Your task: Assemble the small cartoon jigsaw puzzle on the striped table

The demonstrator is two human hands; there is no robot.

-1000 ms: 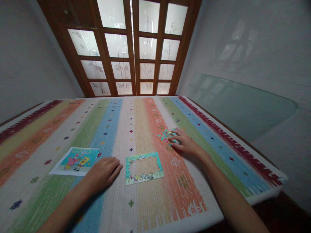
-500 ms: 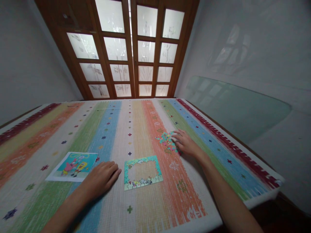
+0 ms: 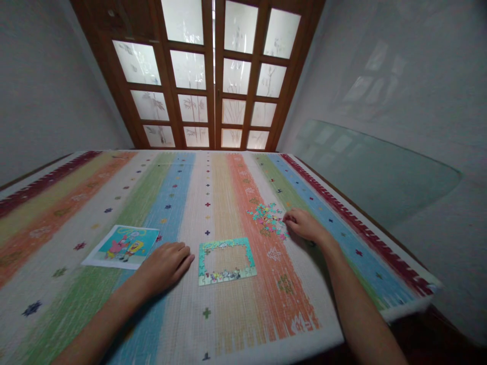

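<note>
My left hand (image 3: 172,262) rests palm down on the striped cloth, its fingers loosely bent and nothing visible in them. It lies between a printed cartoon picture (image 3: 124,247) and a partly assembled jigsaw puzzle (image 3: 228,279). The puzzle is a rectangular border of joined pieces, with the cloth showing through its middle. My right hand (image 3: 302,223) is at the right edge of a pile of loose puzzle pieces (image 3: 268,217), fingers curled together. Whatever those fingertips may hold is hidden.
A tablecloth (image 3: 190,197) with coloured stripes covers the table. Wooden doors with frosted panes (image 3: 234,73) stand beyond the far edge. To the right, a glass panel (image 3: 376,162) leans along the pale wall.
My right hand has drawn slightly right from over the pile, and its fingers have curled in. More of the loose pieces show. My left hand stays resting; the view has shifted slightly.
</note>
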